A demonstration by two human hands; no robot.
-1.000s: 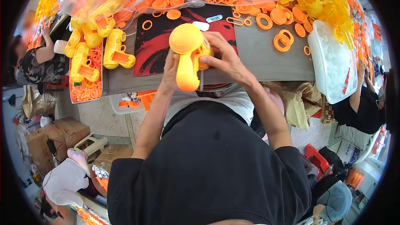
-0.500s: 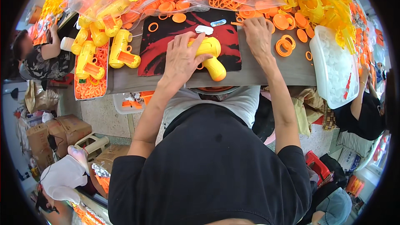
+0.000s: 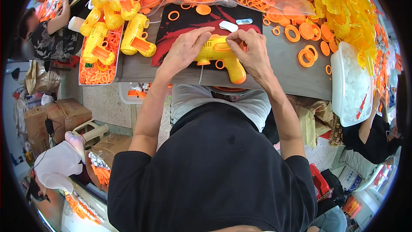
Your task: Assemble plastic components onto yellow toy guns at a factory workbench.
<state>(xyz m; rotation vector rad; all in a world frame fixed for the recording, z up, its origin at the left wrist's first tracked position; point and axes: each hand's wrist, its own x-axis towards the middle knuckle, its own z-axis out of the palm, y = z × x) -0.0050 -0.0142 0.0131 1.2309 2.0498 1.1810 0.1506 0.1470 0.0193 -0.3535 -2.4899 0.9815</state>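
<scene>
A yellow plastic toy gun with an orange-tipped grip lies on its side at the table's front edge, above my lap. My left hand is closed round its front end. At its rear, my right hand has thumb and fingers pinched together against the body. A bit of orange plastic shows by those fingers, partly hidden by them. A small orange ring sits at the trigger area. Just beyond the gun are a white oval piece and a small blue sticker on the black-and-red mat.
More yellow toy guns lie at left, some over a bin of orange rings. Orange discs and rings spread to the right, beside a white tub of translucent pieces. Bags and heaped yellow parts line the back. Other people sit on both sides.
My right hand has come from the orange pieces at the back to the gun's rear. The gun has been turned, its grip now on the right. The view has shifted slightly.
</scene>
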